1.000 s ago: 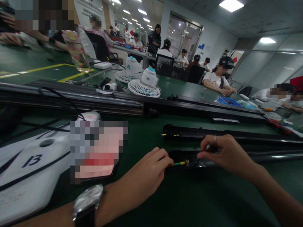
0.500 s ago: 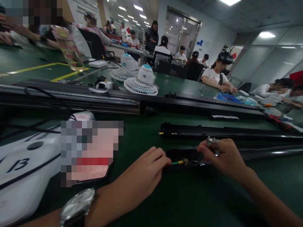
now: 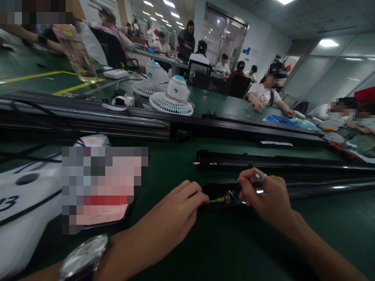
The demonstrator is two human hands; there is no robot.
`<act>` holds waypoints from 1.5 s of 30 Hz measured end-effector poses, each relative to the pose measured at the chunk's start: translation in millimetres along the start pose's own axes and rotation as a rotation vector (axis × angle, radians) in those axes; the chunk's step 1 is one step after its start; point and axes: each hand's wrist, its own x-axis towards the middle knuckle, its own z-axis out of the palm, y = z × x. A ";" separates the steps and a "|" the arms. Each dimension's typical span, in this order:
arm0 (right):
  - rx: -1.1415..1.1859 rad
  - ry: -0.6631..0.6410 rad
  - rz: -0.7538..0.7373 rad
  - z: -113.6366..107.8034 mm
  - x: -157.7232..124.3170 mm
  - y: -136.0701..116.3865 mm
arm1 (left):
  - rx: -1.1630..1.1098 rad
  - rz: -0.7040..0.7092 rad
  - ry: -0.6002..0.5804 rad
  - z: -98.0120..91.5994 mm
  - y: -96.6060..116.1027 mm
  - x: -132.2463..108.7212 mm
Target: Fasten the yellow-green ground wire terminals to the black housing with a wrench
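My left hand [image 3: 184, 208] is closed in a pinch on a green-and-yellow wire [image 3: 216, 201], whose end carries a ring terminal [image 3: 228, 197]. The terminal sits at the near end of a long black channel [image 3: 215, 188]. Over that same channel, my right hand [image 3: 265, 193] is curled shut around a small shiny metal piece [image 3: 258, 176] that shows above its fingers. Another bit of bright metal [image 3: 231, 192] is visible beside the terminal, left of the right fingertips. Those fingers hide most of what they hold, so its kind is unclear.
A second black channel [image 3: 263, 160] with a yellow terminal lies behind. Further back are long dark rails [image 3: 249, 127], two white fans [image 3: 172, 97] and a blue tray [image 3: 281, 120]. At left lie a phone [image 3: 117, 218], a white device [image 3: 26, 234] and black cables. Co-workers sit around.
My right hand has shifted slightly left and up, and the bright metal now shows right beside the ring terminal. My left hand keeps its pinch on the wire. The view has turned slightly.
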 end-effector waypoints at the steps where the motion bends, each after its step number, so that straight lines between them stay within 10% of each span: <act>1: -0.010 -0.002 0.000 0.5 -0.2 0.5 | 0.002 0.000 -0.002 0.1 -0.1 -0.4; 45: 0.263 -0.376 0.090 -34.8 5.4 4.0 | 0.005 -0.018 -0.022 -1.1 -1.4 -1.8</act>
